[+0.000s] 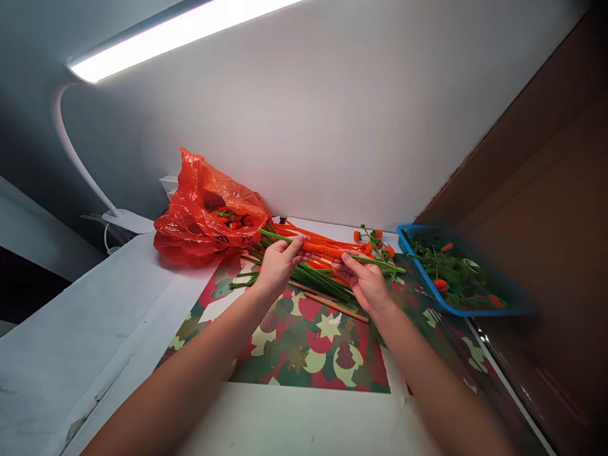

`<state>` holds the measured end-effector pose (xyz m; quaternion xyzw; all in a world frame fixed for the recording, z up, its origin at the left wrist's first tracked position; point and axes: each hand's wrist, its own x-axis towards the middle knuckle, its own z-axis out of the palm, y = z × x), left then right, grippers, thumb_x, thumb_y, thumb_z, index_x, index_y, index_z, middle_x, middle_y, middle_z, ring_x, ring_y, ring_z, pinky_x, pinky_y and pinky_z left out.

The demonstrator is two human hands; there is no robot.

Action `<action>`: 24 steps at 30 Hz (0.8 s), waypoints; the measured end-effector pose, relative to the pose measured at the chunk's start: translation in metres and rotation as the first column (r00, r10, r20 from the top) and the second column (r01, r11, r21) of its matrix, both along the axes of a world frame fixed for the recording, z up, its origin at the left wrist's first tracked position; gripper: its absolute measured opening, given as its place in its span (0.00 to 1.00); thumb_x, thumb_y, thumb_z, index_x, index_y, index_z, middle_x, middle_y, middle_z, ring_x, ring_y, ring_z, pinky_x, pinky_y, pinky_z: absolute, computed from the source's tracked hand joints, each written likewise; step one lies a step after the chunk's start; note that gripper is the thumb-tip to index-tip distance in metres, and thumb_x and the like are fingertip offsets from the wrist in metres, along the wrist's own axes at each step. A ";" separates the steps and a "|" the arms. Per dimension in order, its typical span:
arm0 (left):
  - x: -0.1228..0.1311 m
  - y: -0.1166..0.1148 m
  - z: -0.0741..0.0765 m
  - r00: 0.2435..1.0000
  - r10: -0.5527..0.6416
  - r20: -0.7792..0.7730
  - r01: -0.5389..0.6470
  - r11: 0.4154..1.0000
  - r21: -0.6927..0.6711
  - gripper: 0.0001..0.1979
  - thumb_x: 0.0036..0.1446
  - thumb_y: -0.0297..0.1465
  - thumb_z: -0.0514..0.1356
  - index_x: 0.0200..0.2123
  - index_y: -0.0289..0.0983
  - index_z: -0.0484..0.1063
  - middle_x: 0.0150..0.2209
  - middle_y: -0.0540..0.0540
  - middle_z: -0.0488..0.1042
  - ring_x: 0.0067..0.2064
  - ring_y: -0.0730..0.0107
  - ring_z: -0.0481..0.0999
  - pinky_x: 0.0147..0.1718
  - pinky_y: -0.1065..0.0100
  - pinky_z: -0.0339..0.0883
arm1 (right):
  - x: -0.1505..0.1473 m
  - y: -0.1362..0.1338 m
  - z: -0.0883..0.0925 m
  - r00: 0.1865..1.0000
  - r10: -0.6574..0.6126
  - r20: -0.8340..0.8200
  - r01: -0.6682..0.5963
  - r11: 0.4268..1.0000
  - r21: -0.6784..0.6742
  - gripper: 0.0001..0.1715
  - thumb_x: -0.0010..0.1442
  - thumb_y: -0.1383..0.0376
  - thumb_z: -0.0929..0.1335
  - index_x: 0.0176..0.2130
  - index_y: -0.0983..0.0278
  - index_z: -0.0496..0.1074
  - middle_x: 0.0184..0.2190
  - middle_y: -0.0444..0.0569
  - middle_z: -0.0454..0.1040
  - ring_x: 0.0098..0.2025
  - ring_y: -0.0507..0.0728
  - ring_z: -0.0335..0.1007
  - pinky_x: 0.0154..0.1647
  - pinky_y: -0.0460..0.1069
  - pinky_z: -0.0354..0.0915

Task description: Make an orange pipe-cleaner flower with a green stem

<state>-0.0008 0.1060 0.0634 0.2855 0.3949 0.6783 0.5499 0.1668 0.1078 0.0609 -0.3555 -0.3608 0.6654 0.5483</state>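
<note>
My left hand [278, 263] and my right hand [365, 282] both pinch one green pipe-cleaner stem [380, 261] held level above the table. An orange pipe cleaner is coiled around the stem's middle [323, 249], between the two hands. Under the hands lies a pile of green and orange pipe cleaners [313, 275] and a thin wooden stick [335, 306] on patterned red-and-green paper [308, 348].
A red plastic bag [206, 212] with orange pieces inside sits at the back left. A blue basket [475, 307] of green stems and orange flowers stands at the right, by a brown wall. Small finished orange flowers [375, 240] lie behind the hands. A white lamp arm [76, 158] curves at left.
</note>
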 end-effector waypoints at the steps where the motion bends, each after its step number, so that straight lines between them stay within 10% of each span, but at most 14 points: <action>1: 0.000 0.000 0.000 1.000 0.001 -0.004 -0.001 1.000 0.003 0.21 0.35 0.40 0.73 0.28 0.30 0.75 0.26 0.47 0.77 0.23 0.79 0.74 0.23 0.77 0.68 | 0.000 0.000 0.000 1.000 0.000 -0.001 0.000 1.000 0.003 0.24 0.32 0.58 0.81 0.29 0.63 0.73 0.23 0.43 0.79 0.25 0.53 0.77 0.29 0.46 0.76; 24: 0.006 -0.003 -0.010 0.994 0.026 -0.110 -0.024 1.000 0.018 0.21 0.40 0.42 0.72 0.32 0.31 0.75 0.31 0.43 0.80 0.28 0.71 0.79 0.27 0.73 0.70 | -0.005 -0.006 -0.005 0.999 0.031 -0.009 -0.031 0.999 -0.025 0.22 0.34 0.58 0.81 0.29 0.63 0.77 0.22 0.42 0.78 0.26 0.51 0.77 0.33 0.45 0.76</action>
